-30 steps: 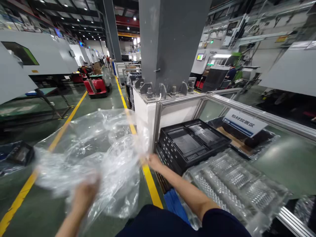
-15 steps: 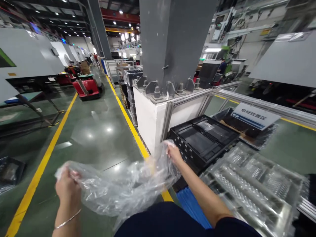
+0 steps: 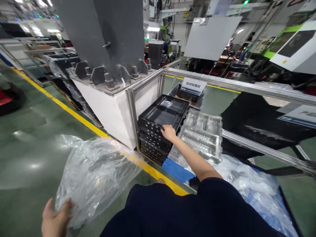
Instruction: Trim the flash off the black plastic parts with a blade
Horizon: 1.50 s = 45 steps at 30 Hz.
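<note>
The clear plastic bag [image 3: 98, 177] spreads out loosely at the left, above the floor and the yellow line. At its lower left edge is my left hand [image 3: 56, 215], thumb and fingers apart, with the film just behind them. My right hand [image 3: 169, 133] has its fingers bent over the front edge of the top black crate [image 3: 158, 115] in a stack of several. Clear moulded trays [image 3: 199, 135] lie right of the stack, beside my right forearm. Blue sheets [image 3: 176, 169] are stacked below that forearm.
A metal rail frame [image 3: 237, 87] runs behind the crates, with a white sign [image 3: 194, 86] on it. A grey column on a white base [image 3: 106, 112] stands left of them. Crumpled plastic film [image 3: 249, 184] lies at the lower right.
The view has turned right. My right hand has let go of the plastic bag and is now on the crate. My left hand has opened, and the bag hangs more spread out.
</note>
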### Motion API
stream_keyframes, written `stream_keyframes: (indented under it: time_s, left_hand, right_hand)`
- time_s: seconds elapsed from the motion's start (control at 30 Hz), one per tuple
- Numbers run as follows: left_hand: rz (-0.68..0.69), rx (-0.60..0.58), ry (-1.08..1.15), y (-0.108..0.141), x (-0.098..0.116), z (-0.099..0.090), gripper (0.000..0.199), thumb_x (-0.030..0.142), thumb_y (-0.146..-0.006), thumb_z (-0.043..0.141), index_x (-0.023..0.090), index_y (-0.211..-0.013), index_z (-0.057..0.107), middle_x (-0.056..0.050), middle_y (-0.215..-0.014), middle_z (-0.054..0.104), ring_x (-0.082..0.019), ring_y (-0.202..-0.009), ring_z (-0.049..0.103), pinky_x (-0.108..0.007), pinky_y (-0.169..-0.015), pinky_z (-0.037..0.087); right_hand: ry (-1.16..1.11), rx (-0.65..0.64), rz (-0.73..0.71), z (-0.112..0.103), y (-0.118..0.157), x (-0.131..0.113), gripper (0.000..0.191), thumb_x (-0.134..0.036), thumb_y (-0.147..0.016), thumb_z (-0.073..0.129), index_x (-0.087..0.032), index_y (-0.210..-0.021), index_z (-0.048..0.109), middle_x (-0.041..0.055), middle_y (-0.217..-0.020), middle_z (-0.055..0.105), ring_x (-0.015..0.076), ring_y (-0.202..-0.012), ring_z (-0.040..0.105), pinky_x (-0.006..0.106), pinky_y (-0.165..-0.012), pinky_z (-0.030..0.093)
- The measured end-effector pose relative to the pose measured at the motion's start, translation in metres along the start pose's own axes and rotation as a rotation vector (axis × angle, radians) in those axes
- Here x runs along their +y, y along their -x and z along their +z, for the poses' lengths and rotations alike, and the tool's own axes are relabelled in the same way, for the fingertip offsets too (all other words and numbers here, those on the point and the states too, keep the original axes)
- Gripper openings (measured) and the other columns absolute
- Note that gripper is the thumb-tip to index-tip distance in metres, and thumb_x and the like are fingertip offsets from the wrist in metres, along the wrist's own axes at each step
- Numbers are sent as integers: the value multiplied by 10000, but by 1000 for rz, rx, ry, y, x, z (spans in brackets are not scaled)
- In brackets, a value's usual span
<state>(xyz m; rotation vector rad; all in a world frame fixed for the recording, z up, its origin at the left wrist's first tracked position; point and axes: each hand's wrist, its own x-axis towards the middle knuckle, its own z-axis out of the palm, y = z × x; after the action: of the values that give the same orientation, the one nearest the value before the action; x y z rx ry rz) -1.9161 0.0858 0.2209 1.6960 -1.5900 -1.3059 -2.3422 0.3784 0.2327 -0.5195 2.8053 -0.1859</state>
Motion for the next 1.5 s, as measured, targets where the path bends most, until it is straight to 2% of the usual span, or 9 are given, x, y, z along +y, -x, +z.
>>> stream_keyframes:
  time_s: [0.17, 0.33, 0.5, 0.63, 0.77, 0.93, 1.07, 1.33, 1.5]
  left_hand:
    - [-59, -308, 313, 40, 33, 29, 1147, 387, -502, 779, 260, -1539, 303, 83, -448, 431, -93, -392, 372, -179, -386, 290]
    - [-53, -421, 432, 65, 41, 61, 1195, 420, -425, 845, 328, -1509, 350, 98, -405, 346, -77, -353, 278, -190, -356, 212]
    - [-153, -542, 371, 84, 47, 115, 1280, 435, -433, 858, 336, -1547, 236, 77, -488, 512, -135, -468, 453, -217, -430, 339]
    - [-293, -721, 343, 105, 42, 174, 1087, 324, -574, 830, 229, -1524, 310, -23, -771, 701, -177, -661, 615, -260, -629, 487]
    - [-411, -829, 298, 125, 37, 246, 552, 159, -651, 731, 123, -1189, 611, -87, -832, 700, -188, -702, 649, -278, -660, 500]
    - [-435, -940, 267, 133, 53, 341, 84, 165, -798, 661, 109, -849, 623, -47, -741, 635, -124, -660, 607, -244, -645, 489]
    - [-474, -1001, 208, 131, 66, 401, 164, 198, -909, 582, 107, -776, 553, 15, -672, 548, -80, -581, 523, -214, -567, 455]
    - [-499, -1016, 235, 147, 56, 416, 118, 222, -931, 574, 106, -914, 583, 5, -769, 565, -87, -644, 545, -240, -612, 502]
    - [-474, -1000, 372, 165, 63, 418, 95, 183, -902, 606, 104, -856, 583, 11, -740, 568, -80, -630, 543, -231, -606, 497]
  right_hand:
    - [222, -142, 72, -12, -35, 21, 491, -444, -971, 466, -43, -1240, 557, 121, -1216, 524, 121, -1249, 478, 358, -1148, 403]
    - [322, -278, -133, -14, -51, 34, 533, -505, -952, 487, -51, -1216, 575, 107, -1182, 550, 99, -1212, 507, 342, -1148, 409]
    - [357, -302, -333, -33, -53, 41, 476, -457, -965, 476, -51, -1174, 607, 109, -1157, 573, 87, -1176, 533, 321, -1128, 420]
    - [302, -321, -519, -32, -22, 20, 412, -387, -978, 420, -91, -1085, 686, 106, -1116, 611, 75, -1098, 579, 170, -1012, 437]
    - [196, -324, -658, -24, 1, 3, 446, -440, -989, 346, -194, -1099, 702, 48, -1146, 612, 85, -1130, 573, 131, -959, 410]
    - [155, -278, -529, -24, -16, 50, 449, -443, -999, 327, -187, -1155, 662, 70, -1159, 595, 131, -1130, 550, 196, -969, 402]
    - [156, -216, -482, -9, -15, 84, 492, -545, -931, 469, -167, -1215, 606, 95, -1234, 532, 199, -1212, 449, 296, -1062, 355]
    - [167, -103, -447, 26, 14, 68, 458, -380, -1006, 264, -125, -1234, 568, 156, -1295, 446, 214, -1240, 339, 361, -1069, 284]
    - [202, -142, -421, -3, 2, 63, 392, -358, -981, 373, -100, -1185, 585, 143, -1213, 528, 175, -1186, 412, 304, -1051, 308]
